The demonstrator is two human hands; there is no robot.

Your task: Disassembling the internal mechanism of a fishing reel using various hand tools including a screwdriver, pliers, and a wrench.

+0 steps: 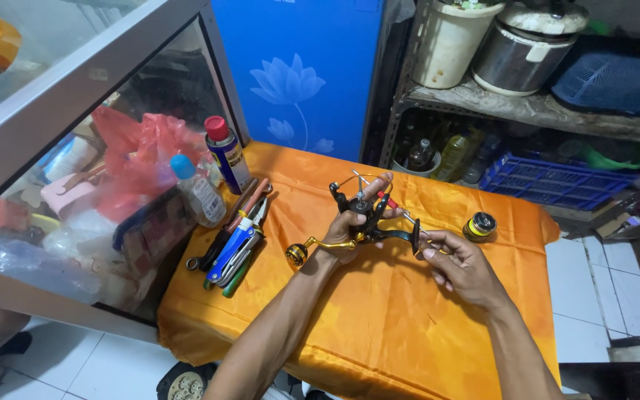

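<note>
My left hand [350,222] grips a black and gold fishing reel body [368,215] above the orange cloth, its gold handle [312,248] sticking out to the left. My right hand [461,263] holds a thin screwdriver with a red grip [401,211], its tip at the reel. A black and yellow spool [479,226] lies on the cloth just right of my hands.
The small table is covered by an orange cloth [379,318]. Pliers and other hand tools [235,244] lie at its left edge, beside a spray can [227,152] and a small bottle [198,192]. A glass cabinet [75,148] stands left, metal shelves [527,104] behind.
</note>
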